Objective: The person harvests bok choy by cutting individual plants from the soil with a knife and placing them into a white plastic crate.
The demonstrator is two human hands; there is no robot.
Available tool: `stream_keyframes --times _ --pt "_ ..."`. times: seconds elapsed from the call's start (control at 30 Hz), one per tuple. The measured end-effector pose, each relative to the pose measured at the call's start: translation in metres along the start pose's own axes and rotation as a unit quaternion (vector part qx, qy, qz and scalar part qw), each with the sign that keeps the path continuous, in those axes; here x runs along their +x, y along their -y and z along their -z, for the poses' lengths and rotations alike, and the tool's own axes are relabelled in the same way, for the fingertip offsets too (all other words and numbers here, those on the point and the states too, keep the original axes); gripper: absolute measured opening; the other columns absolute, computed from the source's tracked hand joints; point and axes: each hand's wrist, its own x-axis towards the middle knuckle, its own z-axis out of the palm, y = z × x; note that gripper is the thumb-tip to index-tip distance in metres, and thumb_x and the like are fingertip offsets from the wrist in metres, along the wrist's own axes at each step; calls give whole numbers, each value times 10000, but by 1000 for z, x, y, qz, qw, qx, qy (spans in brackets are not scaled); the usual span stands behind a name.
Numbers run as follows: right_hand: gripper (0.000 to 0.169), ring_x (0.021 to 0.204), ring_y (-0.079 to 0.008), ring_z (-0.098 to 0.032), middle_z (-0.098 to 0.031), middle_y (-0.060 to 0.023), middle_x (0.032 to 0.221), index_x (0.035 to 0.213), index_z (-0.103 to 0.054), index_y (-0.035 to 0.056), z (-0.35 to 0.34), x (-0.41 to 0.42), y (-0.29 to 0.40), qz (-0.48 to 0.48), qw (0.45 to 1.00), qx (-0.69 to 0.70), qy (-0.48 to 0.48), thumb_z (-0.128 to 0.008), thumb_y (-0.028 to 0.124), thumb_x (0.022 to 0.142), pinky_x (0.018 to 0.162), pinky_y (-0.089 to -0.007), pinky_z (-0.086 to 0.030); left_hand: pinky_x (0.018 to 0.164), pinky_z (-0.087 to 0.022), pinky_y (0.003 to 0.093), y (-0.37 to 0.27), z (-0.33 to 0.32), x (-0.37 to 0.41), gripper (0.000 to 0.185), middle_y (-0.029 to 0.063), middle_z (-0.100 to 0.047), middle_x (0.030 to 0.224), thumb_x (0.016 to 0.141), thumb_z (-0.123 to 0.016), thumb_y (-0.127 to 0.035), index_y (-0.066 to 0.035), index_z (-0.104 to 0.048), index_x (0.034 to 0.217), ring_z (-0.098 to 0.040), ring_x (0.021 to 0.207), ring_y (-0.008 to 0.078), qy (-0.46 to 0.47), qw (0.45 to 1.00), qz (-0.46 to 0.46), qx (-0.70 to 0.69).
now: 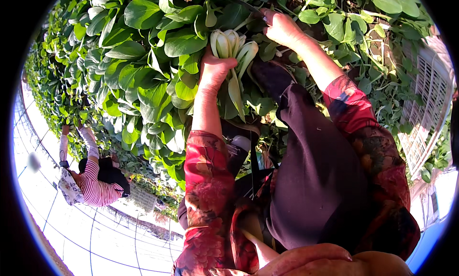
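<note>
My left hand [217,66] grips several heads of bok choy [229,44], their pale cut bases facing up and their leaves hanging down. To the right and farther up, my right hand [278,26] is closed on a knife [251,7] whose dark blade reaches left among the leaves. Its handle is mostly hidden in my fingers. Dense growing bok choy [143,71] stands beside my left hand, and a stem lies close to the blade.
A white plastic crate [426,96] stands at the right, with leafy plants [344,28] near it. My shoe [272,75] is among the greens. A co-worker [96,184] in a striped top bends over the plants at the far left, near another crate [141,199].
</note>
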Motion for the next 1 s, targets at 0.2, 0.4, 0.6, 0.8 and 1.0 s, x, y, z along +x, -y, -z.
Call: stream_keyframes --times 0.2,0.4,0.6,0.8,1.0 --pt "275 814 -244 -641 -643 -124 875 1057 -505 23 6 -33 -65 10 997 70 -18 -575 167 833 709 -353 -498 878 -434 309 8 1 5 645 98 -586 1072 570 -664 -50 -2 -501 1192 -562 973 220 5 1000 -14 -22" --pt "346 881 -368 -608 -620 -204 981 1114 -468 17 7 -57 -20 93 994 24 -42 -438 295 911 741 -433 -498 806 -461 310 6 -11 -11 596 109 -602 983 571 -670 -89 1 -504 1136 -580 885 219 22 998 -12 66" --pt "271 831 -386 -611 -623 -235 853 1028 -521 -3 19 -34 -4 -65 993 -43 93 -438 201 869 718 -450 -491 807 -457 312 1 1 -6 527 99 -617 965 576 -666 -77 11 -565 1085 -587 870 221 34 998 48 28" --pt "251 714 -346 -623 -619 -215 765 972 -548 -29 17 -11 -15 -36 988 -44 142 -449 160 840 634 -422 -489 843 -440 310 13 9 2 557 106 -596 1030 599 -655 -72 9 -538 1138 -566 936 222 53 998 24 1" --pt "274 603 -253 -611 -610 -183 750 1033 -527 -21 28 -13 4 -136 964 -24 229 -441 170 858 515 -378 -488 861 -431 314 14 18 -7 561 92 -595 1018 580 -656 -72 13 -543 1123 -559 926 222 64 990 80 -101"
